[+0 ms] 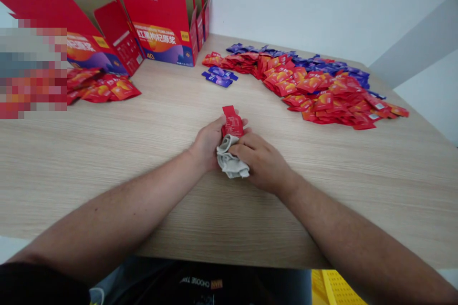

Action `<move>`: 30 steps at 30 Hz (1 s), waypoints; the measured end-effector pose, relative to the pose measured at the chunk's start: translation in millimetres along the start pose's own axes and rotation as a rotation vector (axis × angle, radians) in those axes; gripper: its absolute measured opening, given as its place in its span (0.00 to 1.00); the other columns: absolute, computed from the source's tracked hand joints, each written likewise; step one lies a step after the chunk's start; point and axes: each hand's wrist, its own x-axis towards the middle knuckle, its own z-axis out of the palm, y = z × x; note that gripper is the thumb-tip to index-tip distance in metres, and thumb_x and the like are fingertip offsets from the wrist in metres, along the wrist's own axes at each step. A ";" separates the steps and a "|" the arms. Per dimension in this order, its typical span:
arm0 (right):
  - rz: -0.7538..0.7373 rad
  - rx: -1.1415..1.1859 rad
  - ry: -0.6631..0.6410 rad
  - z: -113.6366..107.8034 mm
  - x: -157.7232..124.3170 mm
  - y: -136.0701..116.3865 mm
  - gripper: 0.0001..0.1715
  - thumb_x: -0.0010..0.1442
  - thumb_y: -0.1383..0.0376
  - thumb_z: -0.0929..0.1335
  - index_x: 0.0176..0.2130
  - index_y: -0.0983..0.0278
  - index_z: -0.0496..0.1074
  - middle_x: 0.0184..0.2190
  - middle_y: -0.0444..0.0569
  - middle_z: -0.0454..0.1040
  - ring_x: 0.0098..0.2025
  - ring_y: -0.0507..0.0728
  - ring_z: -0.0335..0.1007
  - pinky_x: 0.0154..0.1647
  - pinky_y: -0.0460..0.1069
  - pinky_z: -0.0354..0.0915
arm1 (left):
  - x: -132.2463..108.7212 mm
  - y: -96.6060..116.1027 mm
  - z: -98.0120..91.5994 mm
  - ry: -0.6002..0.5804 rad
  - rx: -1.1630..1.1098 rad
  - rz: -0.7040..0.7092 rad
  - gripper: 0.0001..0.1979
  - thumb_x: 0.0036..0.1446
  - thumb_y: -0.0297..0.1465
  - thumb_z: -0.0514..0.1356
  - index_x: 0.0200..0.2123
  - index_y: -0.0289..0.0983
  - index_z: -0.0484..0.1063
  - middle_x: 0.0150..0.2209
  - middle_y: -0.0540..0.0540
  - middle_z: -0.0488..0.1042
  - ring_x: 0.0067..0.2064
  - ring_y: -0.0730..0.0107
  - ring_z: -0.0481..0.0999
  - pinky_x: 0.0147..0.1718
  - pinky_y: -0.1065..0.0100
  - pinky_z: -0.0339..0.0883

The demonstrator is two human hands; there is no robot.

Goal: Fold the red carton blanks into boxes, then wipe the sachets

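Above the middle of the wooden table (171, 124), my left hand (209, 143) is closed round a red packet (232, 124), its printed side facing up. My right hand (263, 159) grips a crumpled pale grey cloth (232, 162), which lies against the lower part of the packet. The cloth hides the packet's lower end and part of my left palm. Beyond my hands are two purple packets (219, 77). A large heap of red packets (322, 90) spreads to the right, with purple packets (332, 66) along its back edge.
Red printed cartons (161, 9) stand open at the back left, near the wall. More red packets (114, 88) lie in front of them. The far left edge is pixelated. A yellow basket (339, 288) is below the table's front edge at the lower right.
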 end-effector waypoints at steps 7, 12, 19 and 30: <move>0.082 -0.065 0.084 -2.6 -0.2 7.8 0.09 0.65 0.69 0.68 0.44 0.61 0.76 0.39 0.52 0.75 0.44 0.60 0.70 0.48 0.54 0.68 | -9.9 -12.8 6.1 -0.087 0.068 -0.128 0.23 0.73 0.44 0.46 0.48 0.37 0.75 0.37 0.42 0.79 0.35 0.62 0.80 0.36 0.59 0.79; 0.218 -0.117 0.271 -11.6 -1.4 19.4 0.11 0.63 0.68 0.69 0.47 0.60 0.75 0.41 0.53 0.76 0.46 0.61 0.71 0.47 0.55 0.70 | -15.2 -21.2 4.7 -0.168 0.233 -0.249 0.25 0.73 0.49 0.45 0.46 0.38 0.75 0.37 0.42 0.77 0.33 0.61 0.78 0.28 0.56 0.79; 0.310 -0.170 0.414 -27.0 -0.9 25.5 0.06 0.64 0.63 0.69 0.42 0.60 0.74 0.39 0.52 0.77 0.44 0.62 0.71 0.45 0.56 0.69 | -15.5 -22.9 1.3 -0.176 0.359 -0.283 0.24 0.74 0.45 0.46 0.48 0.36 0.74 0.44 0.37 0.79 0.38 0.59 0.81 0.29 0.60 0.79; 0.702 -0.009 0.526 -36.7 -10.5 87.1 0.16 0.61 0.56 0.69 0.44 0.62 0.78 0.43 0.56 0.82 0.48 0.66 0.77 0.54 0.62 0.70 | -14.0 -16.1 -9.7 -0.326 0.446 -0.210 0.24 0.70 0.50 0.53 0.55 0.37 0.69 0.43 0.39 0.77 0.34 0.64 0.79 0.31 0.60 0.78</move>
